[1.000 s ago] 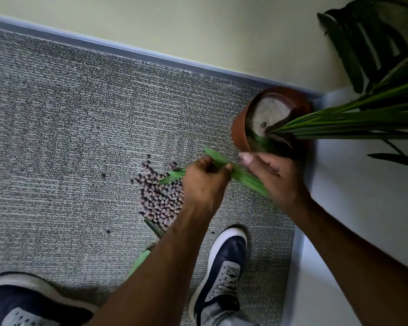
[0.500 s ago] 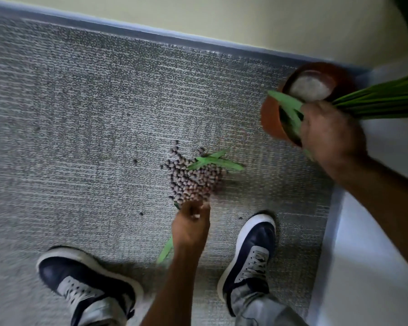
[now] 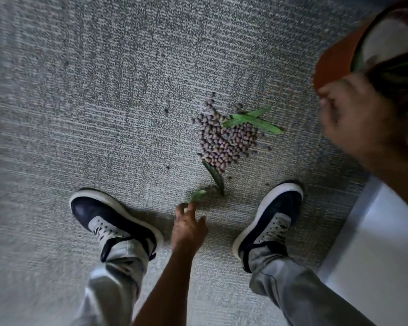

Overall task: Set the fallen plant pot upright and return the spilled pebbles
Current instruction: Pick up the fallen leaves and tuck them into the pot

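Note:
The terracotta plant pot leans at the top right, with white filling and dark green leaves inside its rim. My right hand, blurred, is at the pot's near rim and appears to grip it. A pile of brown-grey pebbles lies on the carpet in the middle, with two crossed green leaves on its far edge. A dark leaf sticks out from the pile's near end. My left hand is low between my shoes, fingertips pinched on the end of a light green leaf.
My two dark blue shoes stand apart on the grey carpet, either side of my left hand. A few stray pebbles lie left of the pile. A white floor strip borders the carpet on the right.
My left hand has drawn back from the pebble pile toward my feet and taken the light green leaf's end. My right hand stays at the pot's rim. The view has tilted downward.

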`<act>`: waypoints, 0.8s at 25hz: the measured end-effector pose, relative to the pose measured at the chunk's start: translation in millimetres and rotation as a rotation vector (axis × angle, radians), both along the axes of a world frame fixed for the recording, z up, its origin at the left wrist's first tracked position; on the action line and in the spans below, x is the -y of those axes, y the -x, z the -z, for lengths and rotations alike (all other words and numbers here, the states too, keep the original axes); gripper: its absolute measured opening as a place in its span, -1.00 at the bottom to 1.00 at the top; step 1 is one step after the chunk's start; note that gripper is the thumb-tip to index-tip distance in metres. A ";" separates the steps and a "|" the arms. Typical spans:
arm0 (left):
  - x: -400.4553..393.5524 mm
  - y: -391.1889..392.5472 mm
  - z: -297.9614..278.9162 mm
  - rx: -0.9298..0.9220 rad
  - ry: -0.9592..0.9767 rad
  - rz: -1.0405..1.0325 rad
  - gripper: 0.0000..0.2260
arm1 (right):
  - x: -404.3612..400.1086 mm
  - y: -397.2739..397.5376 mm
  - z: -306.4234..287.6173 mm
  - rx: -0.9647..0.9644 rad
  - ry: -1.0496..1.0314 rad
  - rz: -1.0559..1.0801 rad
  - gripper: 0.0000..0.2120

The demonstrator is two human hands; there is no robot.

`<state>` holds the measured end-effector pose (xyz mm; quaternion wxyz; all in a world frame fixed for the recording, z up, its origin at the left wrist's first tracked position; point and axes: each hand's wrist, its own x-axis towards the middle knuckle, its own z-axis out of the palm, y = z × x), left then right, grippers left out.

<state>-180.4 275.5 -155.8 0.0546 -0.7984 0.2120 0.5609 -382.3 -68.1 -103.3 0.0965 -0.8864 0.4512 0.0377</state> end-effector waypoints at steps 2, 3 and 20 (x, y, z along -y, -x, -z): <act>2.4 1.0 7.2 -0.069 0.028 0.069 -0.52 | -27.5 -18.0 11.9 0.031 -0.181 -0.080 -0.82; 5.4 0.5 10.9 -0.098 0.030 0.112 -0.52 | -39.2 -27.1 19.7 -0.007 -0.296 -0.101 -0.78; 21.8 -51.2 30.9 -0.116 0.055 0.454 -0.40 | -79.0 -137.8 74.3 -0.515 -0.591 -0.084 -0.27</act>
